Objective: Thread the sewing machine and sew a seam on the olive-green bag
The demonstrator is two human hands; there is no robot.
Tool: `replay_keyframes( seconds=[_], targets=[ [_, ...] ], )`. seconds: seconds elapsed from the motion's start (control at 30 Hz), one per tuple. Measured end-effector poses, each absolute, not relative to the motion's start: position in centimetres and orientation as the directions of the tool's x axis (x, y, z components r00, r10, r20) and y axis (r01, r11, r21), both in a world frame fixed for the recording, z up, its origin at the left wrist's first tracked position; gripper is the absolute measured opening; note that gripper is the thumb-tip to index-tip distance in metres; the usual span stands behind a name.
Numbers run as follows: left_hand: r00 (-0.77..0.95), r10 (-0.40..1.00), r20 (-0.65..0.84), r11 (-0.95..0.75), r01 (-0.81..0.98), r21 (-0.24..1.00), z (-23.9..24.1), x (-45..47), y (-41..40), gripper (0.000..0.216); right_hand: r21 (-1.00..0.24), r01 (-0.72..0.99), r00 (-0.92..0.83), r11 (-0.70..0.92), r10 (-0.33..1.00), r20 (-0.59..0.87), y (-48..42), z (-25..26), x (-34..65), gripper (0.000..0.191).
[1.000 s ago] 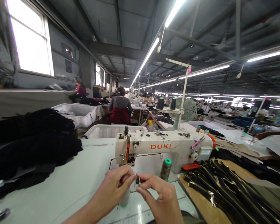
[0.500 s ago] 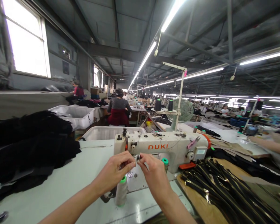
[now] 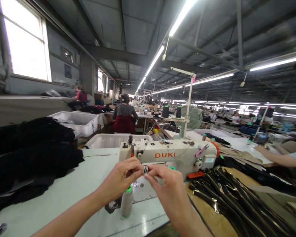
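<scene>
In front of the white sewing machine point(image 3: 187, 149), my right hand point(image 3: 169, 184) pinches a small metal bobbin point(image 3: 145, 169) between thumb and forefinger. My left hand point(image 3: 124, 174) is closed in a pinch, its fingertips against the bobbin's left side. Whether it holds a thread end there is too small to see. A grey thread cone point(image 3: 126, 204) with a green top stands on the table just below my left hand. Behind my right hand, the green top of another spool point(image 3: 172, 168) peeks out.
Black zipper strips with gold teeth point(image 3: 219, 194) lie in a heap on the right. Black fabric point(image 3: 34, 151) is piled at the left. White bins point(image 3: 75, 123) stand behind the table. A person point(image 3: 125, 113) sits ahead; a co-worker's arm point(image 3: 278, 156) rests at the right.
My hands have come together, so the left fingertips now meet the bobbin. My right hand has turned slightly. At the right, the co-worker's arm has shifted and more of that person shows.
</scene>
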State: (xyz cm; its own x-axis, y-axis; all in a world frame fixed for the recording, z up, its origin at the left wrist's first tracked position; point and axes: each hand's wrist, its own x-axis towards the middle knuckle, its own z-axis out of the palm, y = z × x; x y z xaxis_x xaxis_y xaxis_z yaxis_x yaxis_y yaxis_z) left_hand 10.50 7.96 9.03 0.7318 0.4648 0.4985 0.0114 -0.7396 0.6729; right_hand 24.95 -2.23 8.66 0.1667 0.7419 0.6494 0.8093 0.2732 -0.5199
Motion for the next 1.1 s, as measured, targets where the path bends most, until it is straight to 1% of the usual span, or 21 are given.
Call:
replay_keyframes(
  seconds=[0.07, 0.1, 0.17, 0.27, 0.33, 0.4, 0.5, 0.6, 0.67, 0.77, 0.83, 0.9, 0.93, 1.0, 1.03, 1.1],
  targets=[
    [0.735, 0.454, 0.503, -0.747, 0.006, 0.665, 9.3, 10.4, 7.7, 0.024, -0.499, 0.838, 0.203, 0.222, 0.721, 0.662, -2.3, 8.9, 25.0, 0.017],
    [0.731, 0.455, 0.508, -0.750, 0.006, 0.662, 9.4, 10.4, 7.6, 0.024, -0.490, 0.846, 0.190, 0.209, 0.741, 0.644, -2.4, 9.0, 25.1, 0.019],
    [0.727, 0.459, 0.511, -0.756, 0.017, 0.655, 9.5, 10.5, 7.4, 0.024, -0.504, 0.831, 0.141, 0.235, 0.788, 0.599, -2.7, 9.3, 25.0, 0.022],
    [0.750, 0.438, 0.496, -0.767, 0.025, 0.641, 9.7, 10.6, 7.2, 0.026, -0.517, 0.816, 0.154, 0.257, 0.766, 0.624, -3.2, 10.0, 25.1, 0.018],
    [0.764, 0.414, 0.495, -0.779, 0.016, 0.626, 9.8, 10.7, 7.1, 0.026, -0.489, 0.846, 0.188, 0.211, 0.740, 0.645, -3.3, 10.3, 25.2, 0.016],
    [0.756, 0.412, 0.509, -0.786, 0.013, 0.618, 9.9, 10.8, 7.0, 0.026, -0.459, 0.869, 0.160, 0.187, 0.770, 0.617, -3.4, 10.4, 25.2, 0.019],
    [0.749, 0.417, 0.514, -0.793, 0.024, 0.609, 10.0, 10.8, 7.0, 0.026, -0.498, 0.835, 0.123, 0.236, 0.802, 0.585, -3.6, 10.4, 25.3, 0.019],
    [0.779, 0.390, 0.491, -0.798, 0.020, 0.603, 9.8, 10.9, 7.1, 0.027, -0.489, 0.854, 0.200, 0.176, 0.757, 0.622, -3.7, 10.5, 25.4, 0.014],
    [0.770, 0.390, 0.505, -0.801, 0.013, 0.599, 9.8, 11.1, 7.2, 0.027, -0.454, 0.878, 0.183, 0.149, 0.773, 0.608, -3.7, 10.6, 25.5, 0.017],
    [0.755, 0.389, 0.528, -0.815, 0.014, 0.579, 10.0, 11.3, 7.4, 0.027, -0.496, 0.843, 0.127, 0.208, 0.819, 0.559, -3.8, 11.0, 25.5, 0.018],
    [0.775, 0.367, 0.514, -0.824, 0.013, 0.567, 10.2, 11.4, 7.4, 0.028, -0.514, 0.837, 0.176, 0.187, 0.798, 0.576, -3.9, 11.4, 25.6, 0.014],
    [0.783, 0.357, 0.509, -0.826, 0.011, 0.563, 10.4, 11.6, 7.3, 0.028, -0.496, 0.858, 0.221, 0.135, 0.776, 0.592, -3.9, 11.7, 25.6, 0.015],
    [0.781, 0.359, 0.511, -0.826, 0.012, 0.563, 10.5, 11.6, 7.3, 0.028, -0.482, 0.867, 0.209, 0.125, 0.788, 0.579, -3.9, 11.8, 25.7, 0.017],
    [0.774, 0.364, 0.517, -0.827, 0.014, 0.562, 10.8, 11.7, 7.1, 0.028, -0.493, 0.855, 0.152, 0.162, 0.830, 0.537, -4.0, 11.9, 25.8, 0.019],
    [0.772, 0.362, 0.522, -0.828, 0.010, 0.560, 10.9, 11.8, 7.1, 0.028, -0.507, 0.842, 0.140, 0.184, 0.833, 0.535, -4.1, 12.0, 25.8, 0.018],
    [0.775, 0.346, 0.529, -0.834, -0.004, 0.552, 11.0, 11.8, 7.0, 0.026, -0.511, 0.841, 0.174, 0.179, 0.805, 0.568, -4.1, 12.2, 26.1, 0.014]
  ],
)
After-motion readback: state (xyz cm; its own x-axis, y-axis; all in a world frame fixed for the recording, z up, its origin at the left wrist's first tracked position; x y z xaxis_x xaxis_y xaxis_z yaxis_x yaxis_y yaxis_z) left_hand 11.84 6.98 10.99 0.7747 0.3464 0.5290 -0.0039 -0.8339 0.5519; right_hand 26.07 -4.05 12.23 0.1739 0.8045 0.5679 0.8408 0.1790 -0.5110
